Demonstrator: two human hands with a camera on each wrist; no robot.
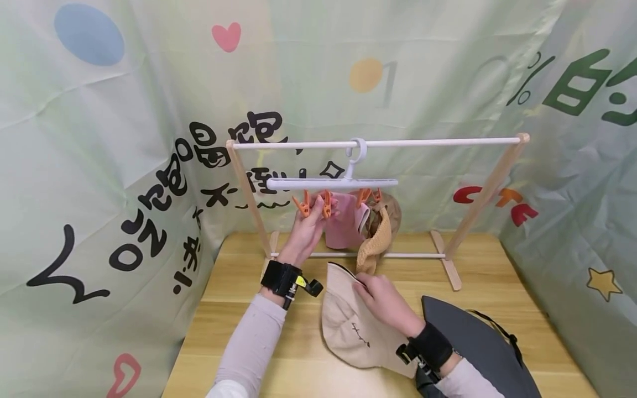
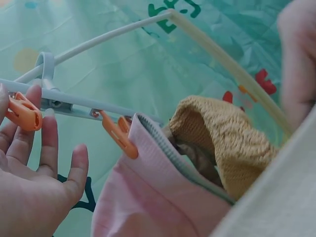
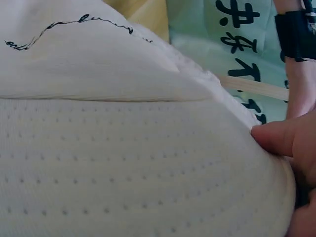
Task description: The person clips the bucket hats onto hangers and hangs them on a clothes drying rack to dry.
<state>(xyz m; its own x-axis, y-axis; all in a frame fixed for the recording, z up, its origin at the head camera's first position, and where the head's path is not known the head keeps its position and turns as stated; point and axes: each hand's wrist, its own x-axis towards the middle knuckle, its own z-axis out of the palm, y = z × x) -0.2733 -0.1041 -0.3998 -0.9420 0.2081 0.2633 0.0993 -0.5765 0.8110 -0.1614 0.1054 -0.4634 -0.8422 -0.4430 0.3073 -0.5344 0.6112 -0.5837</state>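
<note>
My left hand [image 1: 308, 226] is raised under the white hanger [image 1: 318, 184], its fingers pinching an orange clip [image 2: 25, 112] on the bar. Another orange clip [image 1: 302, 204] hangs just left of it. My right hand [image 1: 385, 301] grips the edge of a beige brimmed hat [image 1: 343, 326] with dark script on its crown. Stitched dots cover the hat's brim [image 3: 98, 168] in the right wrist view, where my right thumb presses its rim. Beside my left hand hangs a pink fabric piece [image 2: 143, 192] with a grey-blue lining, held by an orange clip [image 2: 120, 134].
A tan, textured hat [image 1: 375, 237] hangs right of the pink piece. The hanger hooks over the top rail [image 1: 438, 142] of a wooden-legged rack. At the table's [image 1: 229, 315] right lies a dark grey hat [image 1: 463, 337] with a strap, partly under my right forearm. Printed curtains surround the table.
</note>
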